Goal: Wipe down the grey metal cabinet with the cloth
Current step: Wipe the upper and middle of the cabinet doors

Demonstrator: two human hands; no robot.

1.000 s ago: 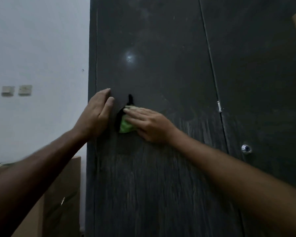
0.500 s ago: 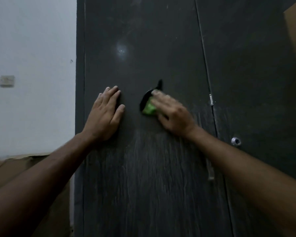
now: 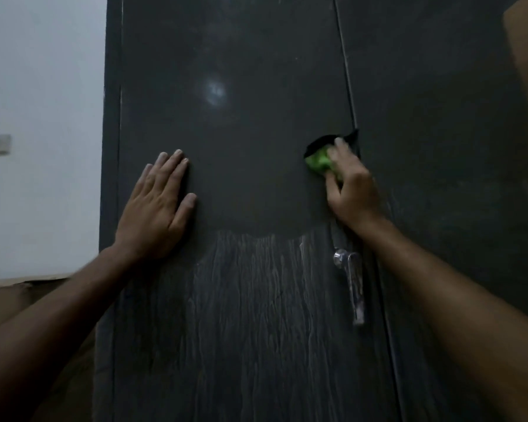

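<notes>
Left hand point(image 3: 156, 208): fingers spread, palm flat on the cabinet point(image 3: 241, 147) door.
Right hand point(image 3: 349, 184): clutches the green cloth point(image 3: 317, 162), pressing it against the door seam.

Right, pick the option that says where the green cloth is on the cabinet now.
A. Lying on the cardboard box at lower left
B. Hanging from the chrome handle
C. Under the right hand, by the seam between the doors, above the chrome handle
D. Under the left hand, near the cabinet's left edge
C: the right hand presses the green cloth against the cabinet beside the door seam, above the chrome handle.
</notes>
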